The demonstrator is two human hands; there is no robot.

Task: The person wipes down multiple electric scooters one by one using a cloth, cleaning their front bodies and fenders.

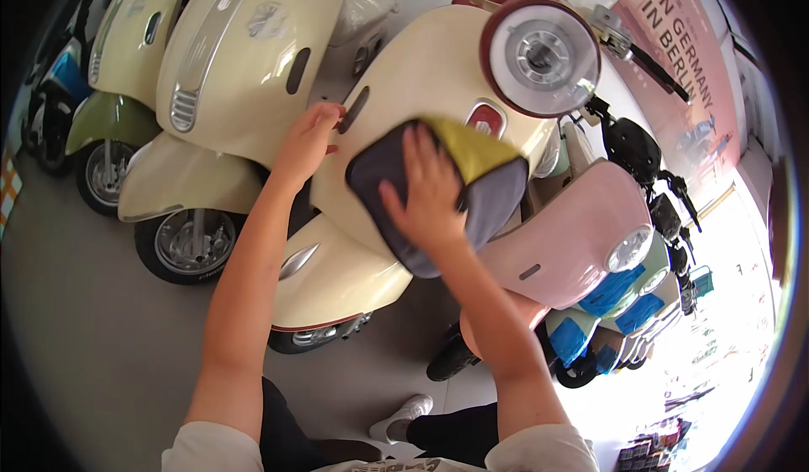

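Observation:
A cream scooter (pixel 430 55) with a round headlight (pixel 539 50) stands right in front of me. My right hand (pixel 427 190) lies flat, fingers spread, on a grey and yellow-green cloth (pixel 497 194), pressing it against the scooter's front panel. The cloth is slightly blurred and covers the middle of that panel. At the panel's left edge, beside a dark oval slot (pixel 356 109), is my left hand (pixel 310 142), its thumb and fingers apart and the fingertips at the edge. Below the cloth is the scooter's cream front fender (pixel 345 278).
Two more cream scooters (pixel 244 42) are parked close on the left, one with a green fender (pixel 114 122). A pink scooter (pixel 565 227) stands close on the right, with others behind it bearing blue patches. A pink poster (pixel 683 59) hangs at the upper right. Grey floor (pixel 101 329) lies below.

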